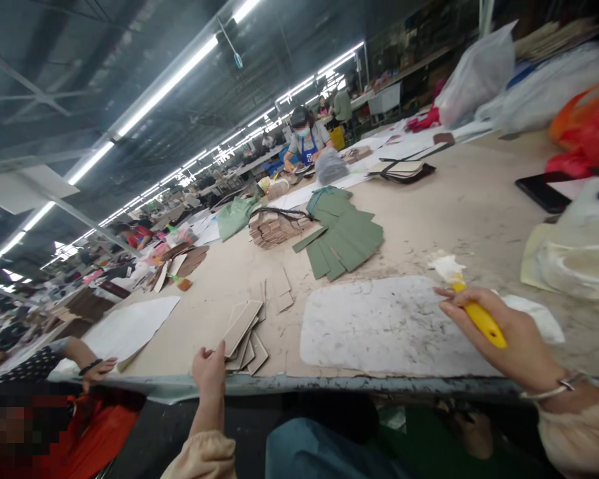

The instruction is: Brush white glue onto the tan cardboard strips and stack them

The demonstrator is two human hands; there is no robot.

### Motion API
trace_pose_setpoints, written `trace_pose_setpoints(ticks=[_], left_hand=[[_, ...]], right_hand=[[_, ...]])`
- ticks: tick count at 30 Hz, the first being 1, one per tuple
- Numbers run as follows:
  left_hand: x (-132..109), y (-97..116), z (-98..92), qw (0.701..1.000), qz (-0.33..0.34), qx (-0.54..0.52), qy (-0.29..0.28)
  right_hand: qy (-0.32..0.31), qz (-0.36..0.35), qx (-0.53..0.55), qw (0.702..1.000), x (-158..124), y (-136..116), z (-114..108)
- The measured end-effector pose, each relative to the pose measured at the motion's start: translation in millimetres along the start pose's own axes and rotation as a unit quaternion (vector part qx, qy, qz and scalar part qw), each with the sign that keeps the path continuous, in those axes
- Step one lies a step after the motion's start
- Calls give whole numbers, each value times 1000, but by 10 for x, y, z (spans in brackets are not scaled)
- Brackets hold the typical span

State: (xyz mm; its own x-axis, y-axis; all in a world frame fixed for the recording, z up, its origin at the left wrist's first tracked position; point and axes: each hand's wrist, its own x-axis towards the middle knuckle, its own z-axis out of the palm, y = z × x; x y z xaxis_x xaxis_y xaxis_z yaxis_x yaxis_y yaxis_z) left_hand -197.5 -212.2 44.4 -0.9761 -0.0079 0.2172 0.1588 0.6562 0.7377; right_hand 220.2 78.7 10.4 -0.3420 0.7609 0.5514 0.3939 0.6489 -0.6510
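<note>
My right hand (504, 332) is wrapped round the yellow handle of a brush (484, 322), above the right part of a stained white sheet (369, 326). White paste coats the brush's bristles, which point away from me. At the table's front edge, my left hand (210, 369) pinches the near corner of a flat beige board piece (242, 322). That piece lies on top of a small, fanned pile of similar pieces (254, 352). Just beyond are a few thin loose strips (283, 289).
Fanned green pieces (347, 243) lie mid-table beside a tied brown bundle (277, 229). At right stand a tub of whitish paste (589, 266), a dark phone-like slab (544, 193) and plastic bags (589, 120). A co-worker's hand (97, 372) rests at left; another person (307, 140) works across the table.
</note>
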Motion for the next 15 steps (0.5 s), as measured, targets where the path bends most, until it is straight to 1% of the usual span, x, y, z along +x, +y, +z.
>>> trace_pose_setpoints(ticks=[2,3,5,6,8,10,13,15], left_hand=[[34,75,20,997,32,67,22],[28,132,64,994,53,91,26],[-14,276,221,984,120,128,1],[-47,360,332,976,159,143,-28],[-126,542,602,954,227,162,-111],[-224,735,911,932,271,170,-171],[-411,1027,1385,901,314,181,-239],[-544,1213,1679,884,336,188,-266]], right_hand=[[-13,-11,11,1000,-13,26,20],[-25,-18,19,999,-24,41,30],[-51,-35,37,997,-47,72,50],[-60,-44,42,996,-56,86,59],[-63,-58,43,995,-68,111,76],[-59,-67,40,995,-69,130,91],[-61,-55,35,996,-56,144,113],[-65,-45,34,996,-45,145,127]])
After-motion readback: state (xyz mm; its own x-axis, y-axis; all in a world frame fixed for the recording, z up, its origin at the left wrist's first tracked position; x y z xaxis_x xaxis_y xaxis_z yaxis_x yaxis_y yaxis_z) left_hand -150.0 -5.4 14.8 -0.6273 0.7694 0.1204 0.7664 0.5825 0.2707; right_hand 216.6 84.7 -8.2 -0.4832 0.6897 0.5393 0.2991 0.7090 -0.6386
